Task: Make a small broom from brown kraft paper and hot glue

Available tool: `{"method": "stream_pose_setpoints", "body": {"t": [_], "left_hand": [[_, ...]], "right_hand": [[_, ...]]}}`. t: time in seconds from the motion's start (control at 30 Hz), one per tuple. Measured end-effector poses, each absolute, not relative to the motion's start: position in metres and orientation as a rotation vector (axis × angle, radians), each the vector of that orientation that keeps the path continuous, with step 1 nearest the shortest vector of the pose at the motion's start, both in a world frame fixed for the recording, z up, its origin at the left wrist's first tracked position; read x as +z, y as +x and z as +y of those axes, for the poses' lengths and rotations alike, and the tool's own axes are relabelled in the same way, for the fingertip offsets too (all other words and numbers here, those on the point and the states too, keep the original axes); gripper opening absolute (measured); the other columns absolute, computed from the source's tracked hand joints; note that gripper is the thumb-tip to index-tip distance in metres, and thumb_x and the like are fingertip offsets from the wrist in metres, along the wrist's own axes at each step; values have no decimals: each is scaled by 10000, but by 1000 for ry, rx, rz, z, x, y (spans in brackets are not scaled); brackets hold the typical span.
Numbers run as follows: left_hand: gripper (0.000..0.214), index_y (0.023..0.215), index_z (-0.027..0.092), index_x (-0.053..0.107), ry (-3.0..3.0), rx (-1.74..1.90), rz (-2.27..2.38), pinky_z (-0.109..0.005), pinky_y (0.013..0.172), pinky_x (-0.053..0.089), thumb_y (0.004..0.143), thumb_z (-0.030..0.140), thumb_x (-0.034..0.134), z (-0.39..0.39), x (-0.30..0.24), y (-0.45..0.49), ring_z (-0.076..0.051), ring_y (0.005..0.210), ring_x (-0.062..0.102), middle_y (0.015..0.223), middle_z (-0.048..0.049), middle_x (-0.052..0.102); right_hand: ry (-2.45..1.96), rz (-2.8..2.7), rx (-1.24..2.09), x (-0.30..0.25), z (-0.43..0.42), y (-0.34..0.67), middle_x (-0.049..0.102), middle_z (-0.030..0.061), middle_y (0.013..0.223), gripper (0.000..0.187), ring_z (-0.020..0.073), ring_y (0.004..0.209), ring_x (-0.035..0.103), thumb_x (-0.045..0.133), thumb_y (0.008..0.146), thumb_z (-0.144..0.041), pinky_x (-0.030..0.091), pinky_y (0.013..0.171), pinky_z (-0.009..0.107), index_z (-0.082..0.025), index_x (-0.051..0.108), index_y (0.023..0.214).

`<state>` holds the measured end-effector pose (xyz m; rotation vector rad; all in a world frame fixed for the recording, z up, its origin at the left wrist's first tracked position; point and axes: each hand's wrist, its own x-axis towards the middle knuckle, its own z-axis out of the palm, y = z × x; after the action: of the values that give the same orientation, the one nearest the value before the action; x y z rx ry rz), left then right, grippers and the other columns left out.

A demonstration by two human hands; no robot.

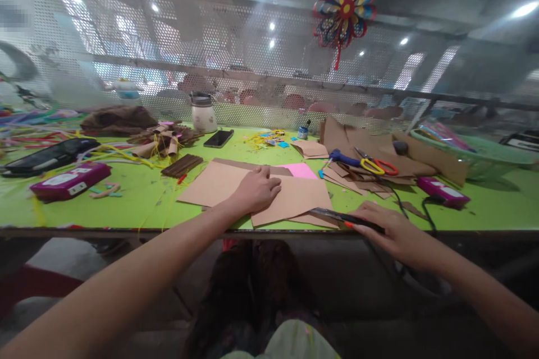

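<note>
2 bare hands work at the near edge of a green table [138,196]. Left hand [255,190] lies palm down, fingers loosely curled, pressing on a stack of tan card sheets [295,196]; it grips nothing, only rests on the top sheet. Right hand [393,233] is closed around the black handle of a knife [345,217], whose blade points left and lies on the lower right corner of the card, just at the table edge. A pink sheet [300,171] peeks out from behind the stack. Beyond it, to the right, scissors [370,164] with yellow and red handles lie on a heap of brown card scraps [357,143]. A phone [218,138] lies farther back, near a white jar [203,114]. A magenta box [71,180] sits well to the left. A paper pinwheel [346,7] hangs on the mesh screen above.
</note>
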<state>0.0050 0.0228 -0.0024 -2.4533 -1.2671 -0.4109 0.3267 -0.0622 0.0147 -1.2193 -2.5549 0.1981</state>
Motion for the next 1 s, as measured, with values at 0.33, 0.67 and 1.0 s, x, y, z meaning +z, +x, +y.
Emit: {"method": "stream_pose_setpoints", "body": {"t": [0.33, 0.67, 1.0], "left_hand": [[396, 907, 214, 711, -2451, -415, -1264, -358, 787, 368, 945, 373, 350, 23, -3, 5, -227, 830, 492, 876, -96, 543], [363, 969, 225, 715, -2417, -454, -1318, -362, 759, 377, 930, 372, 385, 26, -7, 4, -241, 832, 504, 915, -103, 554], [404, 928, 197, 708, -2425, -411, -1279, -371, 772, 386, 944, 373, 345, 23, -7, 5, -246, 853, 510, 892, -111, 556]], "right_hand": [[-1239, -2540, 219, 10, -65, 286, 580, 94, 936, 291, 212, 845, 568, 399, 957, -309, 468, 753, 347, -207, 602, 1140], [-1265, -2517, 255, 12, -80, 296, 583, 103, 998, 282, 229, 923, 567, 408, 954, -304, 468, 814, 382, -208, 591, 1146], [-1057, -2594, 396, 16, -71, 257, 558, 91, 1025, 305, 200, 935, 553, 408, 955, -242, 463, 836, 359, -232, 547, 1226]]}}
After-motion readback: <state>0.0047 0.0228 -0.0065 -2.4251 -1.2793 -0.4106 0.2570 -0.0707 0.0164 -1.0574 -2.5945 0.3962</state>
